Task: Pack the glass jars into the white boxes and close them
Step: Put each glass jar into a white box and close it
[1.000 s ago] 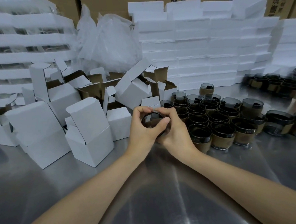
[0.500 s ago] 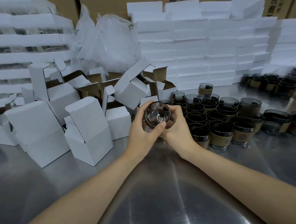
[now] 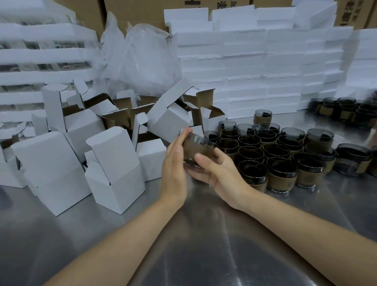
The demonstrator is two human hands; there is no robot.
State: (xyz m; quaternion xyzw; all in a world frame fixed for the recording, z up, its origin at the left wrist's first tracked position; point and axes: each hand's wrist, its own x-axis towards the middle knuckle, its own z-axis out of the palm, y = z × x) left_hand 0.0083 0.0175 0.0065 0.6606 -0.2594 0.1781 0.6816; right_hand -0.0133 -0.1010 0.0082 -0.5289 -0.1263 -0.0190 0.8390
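Packing stage: one glass jar was held above the steel table at frame centre, not yet in any box.
Jar axis: tilted, with the mouth toward the upper right and the base toward the lower left.
Target relation: the nearest open white box stood left of the hands, mouth upward and flap raised. The left hand was the nearer one to it.
Left hand: fingers were straight and flat against the jar's left side, not curled round it.
Right hand: it grasped the jar from below, thumb on its wall and fingers under the base.
Judgement: the jar probably needed righting, then a leftward move into the box.
Supply: the remaining jars were clustered right of the hands.
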